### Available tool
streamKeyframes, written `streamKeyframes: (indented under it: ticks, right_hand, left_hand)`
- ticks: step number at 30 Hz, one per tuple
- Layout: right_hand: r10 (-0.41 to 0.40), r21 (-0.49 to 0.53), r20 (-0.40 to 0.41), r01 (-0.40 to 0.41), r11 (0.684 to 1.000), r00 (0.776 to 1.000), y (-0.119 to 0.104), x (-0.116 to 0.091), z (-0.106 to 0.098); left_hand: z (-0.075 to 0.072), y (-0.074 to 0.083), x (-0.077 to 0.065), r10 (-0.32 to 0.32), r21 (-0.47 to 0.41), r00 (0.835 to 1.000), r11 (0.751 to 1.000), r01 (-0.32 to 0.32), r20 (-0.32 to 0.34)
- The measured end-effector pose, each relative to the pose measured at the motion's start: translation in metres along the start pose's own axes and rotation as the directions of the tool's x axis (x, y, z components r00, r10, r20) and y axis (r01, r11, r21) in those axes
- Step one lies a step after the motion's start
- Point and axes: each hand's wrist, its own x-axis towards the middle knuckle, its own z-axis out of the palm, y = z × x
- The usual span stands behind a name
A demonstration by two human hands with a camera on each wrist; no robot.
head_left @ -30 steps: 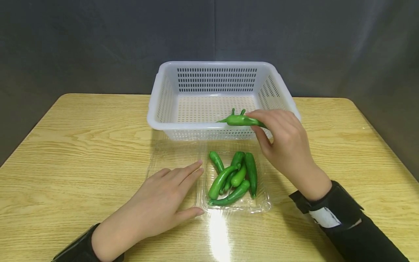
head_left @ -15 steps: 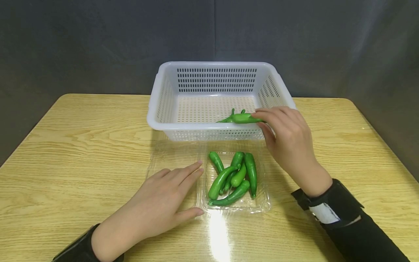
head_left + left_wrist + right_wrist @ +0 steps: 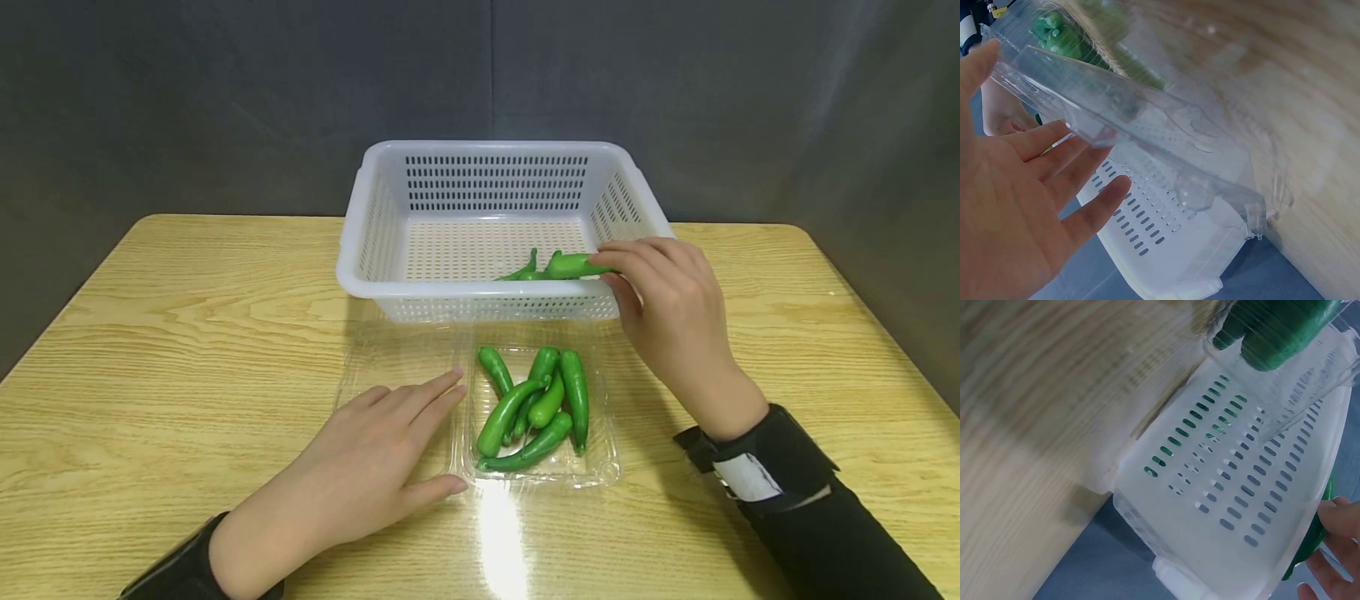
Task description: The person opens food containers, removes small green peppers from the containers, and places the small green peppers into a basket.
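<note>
In the head view my right hand (image 3: 671, 321) pinches a green chili pepper (image 3: 573, 266) by one end at the front right rim of the white plastic basket (image 3: 498, 289). The right wrist view shows that same pepper (image 3: 1311, 544) between thumb and fingers just over the rim. Several more green chili peppers (image 3: 506, 417) lie in the right half of a clear clamshell box (image 3: 609, 467) in front of the basket. My left hand (image 3: 367, 467) rests over the box's flat-open lid (image 3: 401, 350), fingers straight, index fingertip by the hinge.
Inside the basket, near its front wall, lie other green peppers (image 3: 525, 265), partly hidden by the rim. Box and basket stand close together on a wood-grain table (image 3: 187, 350). A dark backdrop (image 3: 247, 100) rises behind the table's far edge.
My right hand has shifted right and away from me, carrying the pepper from above the rim to behind it, inside the basket's outline. The left hand and the box have stayed put.
</note>
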Motion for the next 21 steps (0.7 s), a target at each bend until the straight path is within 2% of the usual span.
streamKeyframes:
  ticks: [21]
  right_hand:
    - [0.046, 0.036, -0.033, -0.045, 0.998, 0.998, 0.0036, -0.0041, 0.0066]
  left_hand:
    - [0.0007, 0.0005, -0.0003, 0.000, 0.016, 1.000, 1.000, 0.000, -0.005]
